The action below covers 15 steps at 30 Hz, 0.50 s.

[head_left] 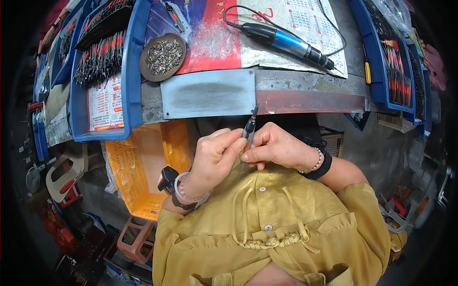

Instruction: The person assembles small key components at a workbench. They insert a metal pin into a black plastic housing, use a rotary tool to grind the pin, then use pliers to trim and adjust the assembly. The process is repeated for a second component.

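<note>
A slim pointed tool in black, grey and red (249,125), shaped like a drawing compass, stands nearly upright in front of my chest. My left hand (215,155) pinches it from the left between thumb and forefinger. From the other side, my right hand (275,147) is closed on it too, its fingertips at the reddish part. The tool's black top points toward the bench edge, while a thin grey end shows below my fingers. Just beyond it is a pale blue metal plate (208,81) with a dark worn patch, fixed along the bench front.
A brown bowl (151,76) of small metal pieces stands on the bench. Beside it lies a similar tool (174,18). A blue and black electric screwdriver (286,42) rests on printed paper. Blue trays (133,71) with black-and-red tools flank me; an orange crate (125,178) sits below left.
</note>
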Each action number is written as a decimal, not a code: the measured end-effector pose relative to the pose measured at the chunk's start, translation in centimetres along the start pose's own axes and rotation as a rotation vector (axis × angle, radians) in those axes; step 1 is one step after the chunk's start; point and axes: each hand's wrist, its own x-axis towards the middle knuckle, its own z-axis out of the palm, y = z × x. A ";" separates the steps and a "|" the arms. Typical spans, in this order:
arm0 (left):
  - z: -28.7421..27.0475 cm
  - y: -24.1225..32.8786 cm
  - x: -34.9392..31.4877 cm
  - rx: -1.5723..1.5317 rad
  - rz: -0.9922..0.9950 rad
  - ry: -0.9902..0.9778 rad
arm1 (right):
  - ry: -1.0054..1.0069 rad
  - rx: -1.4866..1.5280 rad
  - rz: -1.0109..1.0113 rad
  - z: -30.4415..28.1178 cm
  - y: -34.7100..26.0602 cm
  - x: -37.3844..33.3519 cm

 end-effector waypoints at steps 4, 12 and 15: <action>-0.5 -0.8 0.2 -0.853 -0.495 -0.171 | -0.010 0.109 0.009 -0.2 -0.5 0.0; 0.4 -4.8 1.2 -1.321 -0.460 -0.299 | 0.113 -0.018 -0.183 -1.9 -0.9 -1.4; 0.6 -5.3 1.4 -1.465 -0.407 -0.274 | 0.739 -0.683 -0.631 -7.4 -3.1 -5.0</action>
